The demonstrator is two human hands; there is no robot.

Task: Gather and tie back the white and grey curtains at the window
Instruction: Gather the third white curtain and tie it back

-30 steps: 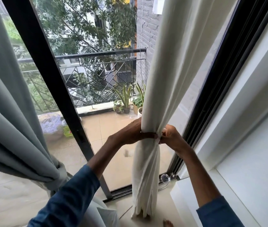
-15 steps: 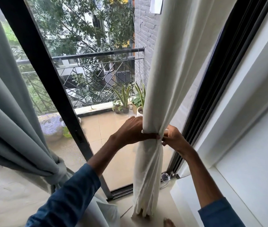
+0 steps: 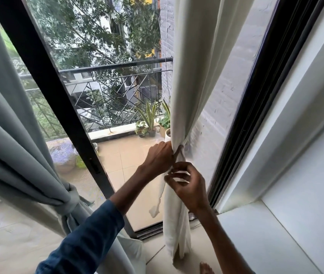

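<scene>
The white curtain (image 3: 194, 76) hangs in a gathered bundle at the right of the window and reaches the floor. My left hand (image 3: 157, 158) pinches the bundle at its narrow waist from the left. Just below it, my right hand (image 3: 186, 184) is closed on a strip of the white fabric in front of the bundle. The grey curtain (image 3: 9, 135) fills the left side, cinched by a grey knot (image 3: 71, 200).
A black sliding-door frame (image 3: 58, 115) runs diagonally between the two curtains, and another black frame (image 3: 246, 115) stands right of the white one. A white sill (image 3: 256, 234) lies at lower right. Potted plants (image 3: 149, 123) and a railing are outside. A bare toe (image 3: 205, 268) shows below.
My right hand has moved from the right side of the bundle to its front and lower, now holding a strip of fabric. My left hand keeps its grip at the waist.
</scene>
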